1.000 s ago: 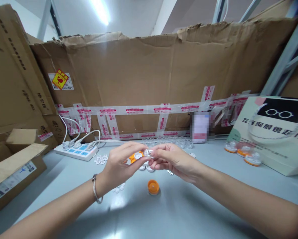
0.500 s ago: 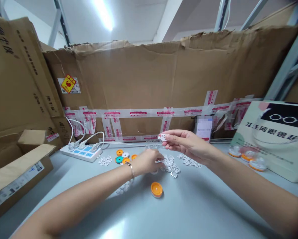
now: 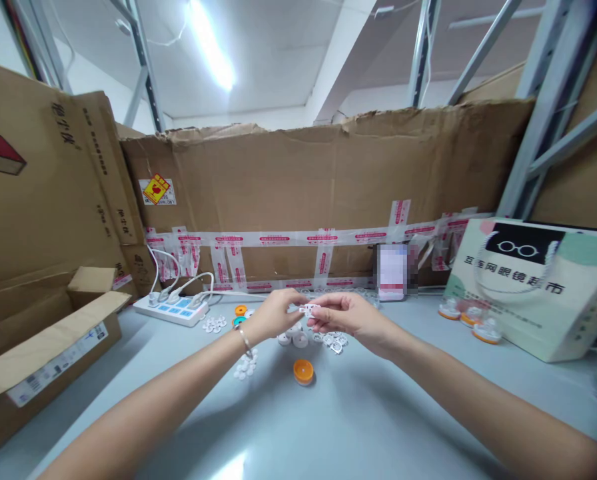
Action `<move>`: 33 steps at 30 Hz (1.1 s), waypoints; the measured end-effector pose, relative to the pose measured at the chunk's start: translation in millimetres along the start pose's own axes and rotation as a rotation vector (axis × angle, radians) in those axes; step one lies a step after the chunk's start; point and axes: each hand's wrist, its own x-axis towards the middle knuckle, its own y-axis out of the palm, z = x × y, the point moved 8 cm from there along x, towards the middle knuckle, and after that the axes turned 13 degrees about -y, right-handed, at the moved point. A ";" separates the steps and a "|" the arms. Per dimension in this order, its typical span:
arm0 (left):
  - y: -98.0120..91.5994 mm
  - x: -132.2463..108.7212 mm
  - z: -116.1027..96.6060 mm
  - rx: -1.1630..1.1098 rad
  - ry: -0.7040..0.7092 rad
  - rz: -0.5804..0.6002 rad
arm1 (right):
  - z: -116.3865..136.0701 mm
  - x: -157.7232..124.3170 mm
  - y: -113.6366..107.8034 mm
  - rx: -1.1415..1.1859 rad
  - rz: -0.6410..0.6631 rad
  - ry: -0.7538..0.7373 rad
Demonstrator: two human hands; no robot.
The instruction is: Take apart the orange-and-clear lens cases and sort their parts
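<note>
Above the table, my right hand (image 3: 346,316) pinches a small white plastic part (image 3: 308,309) with cut-outs. My left hand (image 3: 277,315) meets it from the other side, its fingertips closed on the left end of that part. Beneath the hands lie white round pieces (image 3: 300,339), partly covered, and a pile of flat white openwork parts (image 3: 336,344). Nearer to me stands a round orange cup-like piece (image 3: 303,371) with a white lower rim. Small white discs (image 3: 246,366) lie below my left wrist.
A white power strip (image 3: 171,309) with plugs sits at the left, near small white pieces (image 3: 214,324) and orange and teal rings (image 3: 240,311). A phone (image 3: 392,272) leans on the cardboard at the back. Orange-and-white assemblies (image 3: 487,331) stand by a paper bag (image 3: 518,287). An open carton (image 3: 53,360) is far left.
My left hand has risen from the white parts pile to the part in my right hand. My right hand has come lower, and the two now meet. The camera view has tilted up.
</note>
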 end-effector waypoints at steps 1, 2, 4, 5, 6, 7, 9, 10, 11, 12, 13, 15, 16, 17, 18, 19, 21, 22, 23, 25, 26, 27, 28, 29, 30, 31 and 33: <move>-17.2 -10.6 0.6 -0.071 -0.030 -0.064 | -0.6 -2.9 -0.5 -0.005 -0.011 -0.013; -31.2 -22.5 -0.5 -0.129 -0.047 -0.116 | -1.1 -5.7 -0.3 -0.006 -0.022 -0.024; -46.7 -46.5 -8.4 -0.203 -0.031 -0.157 | -2.0 -11.1 3.6 -0.005 -0.033 -0.036; -49.2 -57.3 -13.7 -0.220 -0.012 -0.159 | -2.2 -13.4 7.4 -0.007 -0.027 -0.041; -49.8 -66.8 -18.7 -0.226 0.005 -0.163 | -2.3 -15.5 12.1 -0.010 -0.016 -0.044; -49.3 -74.4 -22.6 -0.226 0.016 -0.174 | -2.7 -17.3 17.0 -0.013 -0.003 -0.044; -47.2 -84.3 -26.5 -0.216 0.020 -0.215 | -4.5 -20.2 25.7 -0.024 0.016 -0.036; -45.8 -86.7 -27.0 -0.211 0.020 -0.233 | -6.1 -21.2 28.9 -0.026 0.022 -0.030; -44.2 -87.6 -26.6 -0.210 0.020 -0.244 | -7.8 -21.9 31.2 -0.026 0.028 -0.026; -42.5 -87.5 -25.8 -0.211 0.023 -0.248 | -9.5 -22.4 32.9 -0.025 0.035 -0.028; -40.9 -86.9 -24.8 -0.215 0.031 -0.248 | -11.3 -22.6 34.0 -0.023 0.046 -0.030; -39.1 -85.6 -22.4 -0.216 0.055 -0.256 | -15.7 -23.0 35.2 -0.013 0.073 -0.027; -38.5 -85.5 -21.3 -0.212 0.072 -0.265 | -18.4 -23.3 35.6 -0.008 0.088 -0.018; -37.8 -85.9 -20.3 -0.206 0.092 -0.274 | -21.2 -23.5 35.7 -0.004 0.098 -0.008; -37.1 -87.0 -19.5 -0.200 0.115 -0.287 | -24.1 -23.8 35.8 -0.001 0.105 0.003; -36.3 -88.7 -19.2 -0.192 0.143 -0.304 | -26.5 -23.9 35.6 -0.001 0.103 0.009; -34.6 -94.3 -20.6 -0.148 0.212 -0.358 | -30.9 -23.8 33.8 -0.003 0.069 0.009; -33.5 -97.6 -22.1 -0.104 0.242 -0.395 | -33.2 -23.9 32.9 0.000 0.047 0.008; -31.9 -100.7 -23.6 -0.053 0.265 -0.431 | -35.6 -24.2 32.3 0.006 0.027 0.009; -26.3 -104.3 -26.3 0.027 0.284 -0.458 | -41.1 -25.8 32.1 0.027 0.000 0.024; -22.9 -104.7 -26.9 0.035 0.281 -0.446 | -43.9 -26.9 32.3 0.032 -0.007 0.038; -19.8 -104.3 -26.9 0.020 0.270 -0.424 | -46.5 -28.3 32.1 0.034 -0.018 0.052; -17.3 -103.7 -26.4 -0.010 0.253 -0.401 | -48.9 -29.7 31.6 0.032 -0.030 0.067; -15.7 -103.2 -25.6 -0.043 0.232 -0.387 | -50.8 -31.2 31.0 0.027 -0.043 0.081; -14.6 -102.7 -24.7 -0.071 0.210 -0.378 | -52.2 -32.6 30.6 0.021 -0.055 0.091; -14.0 -102.5 -24.1 -0.093 0.191 -0.374 | -52.9 -33.8 30.5 0.015 -0.063 0.095; -13.0 -102.8 -23.9 -0.123 0.173 -0.372 | -52.1 -35.1 31.3 0.001 -0.071 0.079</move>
